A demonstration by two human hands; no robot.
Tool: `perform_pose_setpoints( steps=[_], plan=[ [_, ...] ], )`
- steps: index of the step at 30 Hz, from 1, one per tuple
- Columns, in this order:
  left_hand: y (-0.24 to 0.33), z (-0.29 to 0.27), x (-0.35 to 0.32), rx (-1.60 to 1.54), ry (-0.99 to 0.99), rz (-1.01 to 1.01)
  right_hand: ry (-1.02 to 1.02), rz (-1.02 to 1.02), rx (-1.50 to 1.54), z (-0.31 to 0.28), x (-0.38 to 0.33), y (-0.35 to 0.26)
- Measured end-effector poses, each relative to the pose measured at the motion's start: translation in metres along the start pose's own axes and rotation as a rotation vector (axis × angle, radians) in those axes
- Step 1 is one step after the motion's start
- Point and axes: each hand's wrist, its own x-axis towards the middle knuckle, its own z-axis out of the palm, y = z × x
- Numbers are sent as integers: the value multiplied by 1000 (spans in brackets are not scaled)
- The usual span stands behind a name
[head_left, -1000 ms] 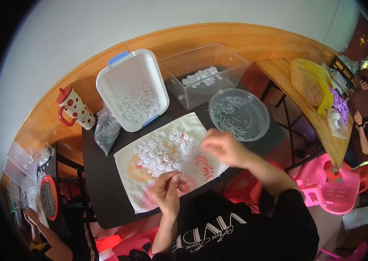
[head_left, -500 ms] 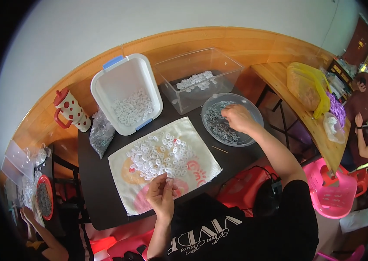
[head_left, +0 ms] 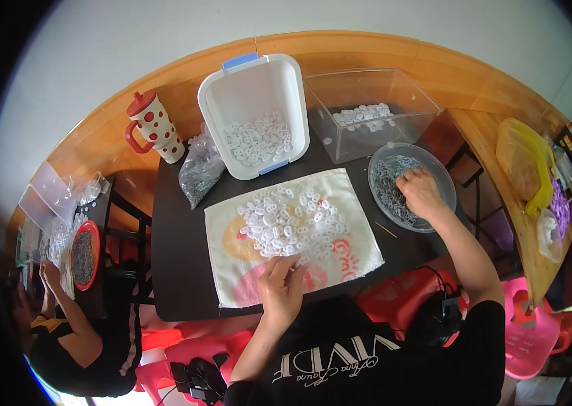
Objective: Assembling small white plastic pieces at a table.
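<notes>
A cream cloth (head_left: 340, 230) with pink and orange print lies on the black table (head_left: 178, 257), covered with several small white plastic pieces (head_left: 286, 220). My left hand (head_left: 280, 287) rests at the cloth's near edge, fingertips pinching one white piece beside the pile. My right hand (head_left: 421, 193) reaches into a round clear bowl (head_left: 445, 172) of small grey metal parts, fingers curled down among them; what they hold is hidden.
A white tub (head_left: 218, 111) with white pieces and a clear box (head_left: 394, 91) stand at the back. A plastic bag of grey parts (head_left: 199, 172) and a red-dotted mug (head_left: 154, 128) sit left. Another person (head_left: 62, 325) works at lower left beside a red bowl (head_left: 84, 254). Pink stools stand below.
My right hand moved from the cloth to the round bowl at the right and now digs in the metal parts. My left hand stayed at the cloth's near edge.
</notes>
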Motion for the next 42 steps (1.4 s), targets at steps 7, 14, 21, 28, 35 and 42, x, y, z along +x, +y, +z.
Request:
perform_pose_setpoints(
  steps=[7, 14, 21, 28, 35, 42],
  plan=[
    [2, -5, 7, 46, -27, 14, 58, 88, 448, 1, -9, 10],
    [8, -9, 10, 63, -14, -13, 51, 189, 896, 8, -11, 18],
    [2, -12, 10, 237, 56, 59, 25, 410, 1434, 15, -15, 21],
    [4, -12, 7, 172, 35, 33, 78, 405, 1317, 16, -19, 22],
    [6, -16, 8, 160, 30, 10, 90, 405, 1606, -13, -15, 1],
    [20, 5, 14, -98, -82, 16, 99, 233, 1804, -68, -11, -88]
  ],
)
